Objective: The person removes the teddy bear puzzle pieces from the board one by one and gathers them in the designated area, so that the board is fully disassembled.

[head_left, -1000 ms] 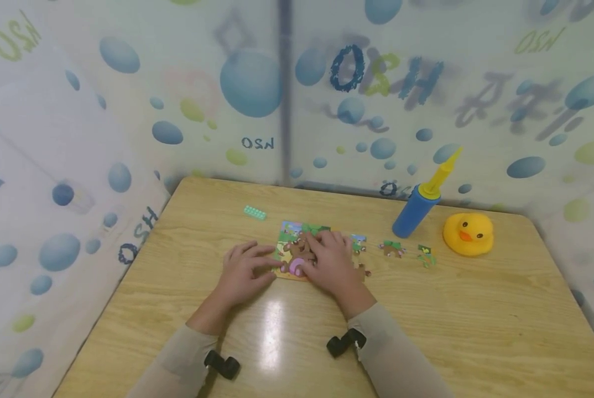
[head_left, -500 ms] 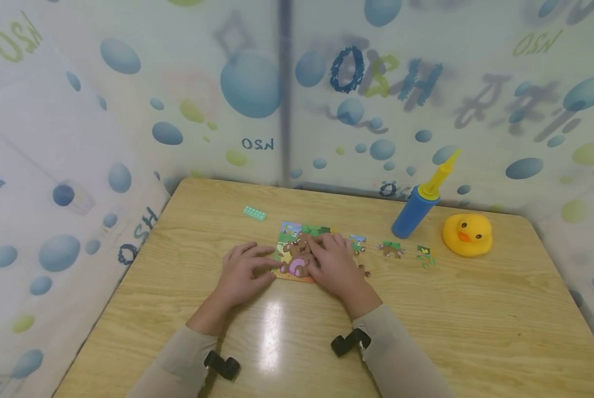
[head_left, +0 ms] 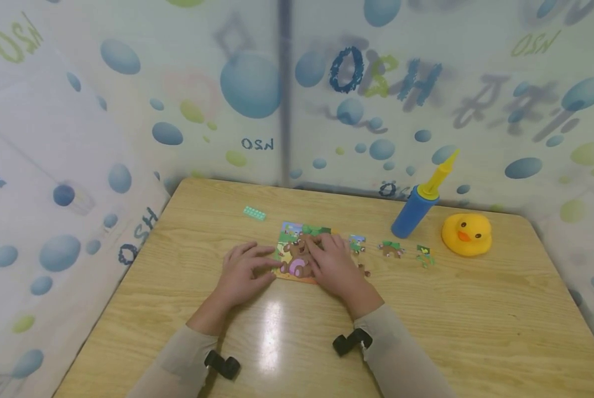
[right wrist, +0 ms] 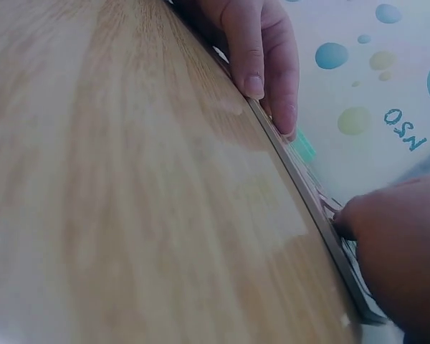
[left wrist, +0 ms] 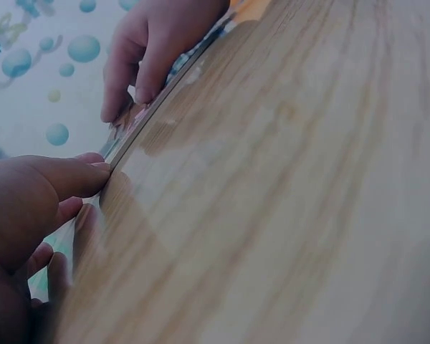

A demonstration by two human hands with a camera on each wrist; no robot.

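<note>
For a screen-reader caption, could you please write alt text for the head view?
Two hands, left hand and right hand, press flat on a colourful cartoon bear jigsaw puzzle on a light wooden table. Right of it lie loose puzzle pieces, a blue-and-yellow hand pump and a yellow rubber duck.

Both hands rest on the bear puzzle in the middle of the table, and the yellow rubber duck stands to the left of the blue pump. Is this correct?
Not quite. The yellow rubber duck stands to the right of the blue pump, not to the left; the head view shows it. The rest holds: the left hand and the right hand rest on the bear puzzle in the middle of the table.
</note>
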